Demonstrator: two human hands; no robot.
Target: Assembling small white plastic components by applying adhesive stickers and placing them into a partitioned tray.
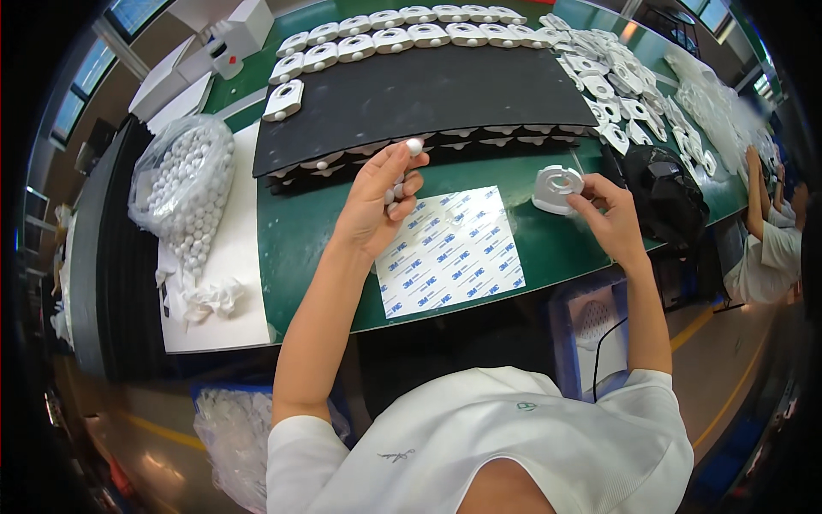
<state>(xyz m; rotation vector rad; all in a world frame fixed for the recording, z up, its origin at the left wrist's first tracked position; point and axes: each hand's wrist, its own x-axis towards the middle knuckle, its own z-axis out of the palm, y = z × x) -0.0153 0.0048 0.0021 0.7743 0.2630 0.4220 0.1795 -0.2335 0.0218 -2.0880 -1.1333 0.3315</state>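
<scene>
Head view — left hand (pixel 377 201): grip pinched on a small white ball (pixel 414 146) at the fingertips, more balls tucked in the palm (above the printed sheet (pixel 449 251)).
Right hand (pixel 610 216): grip holding a white ring-holed plastic piece (pixel 557 188) by its edge, just over the green surface (pixel 308 240).
Nearby: a bag of white balls (pixel 184 184) — far left.

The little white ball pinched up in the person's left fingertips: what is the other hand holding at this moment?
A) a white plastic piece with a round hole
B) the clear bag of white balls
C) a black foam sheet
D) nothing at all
A: the right hand grips a white plastic piece with a round hole above the green table, while the left hand pinches the small white ball.
</scene>
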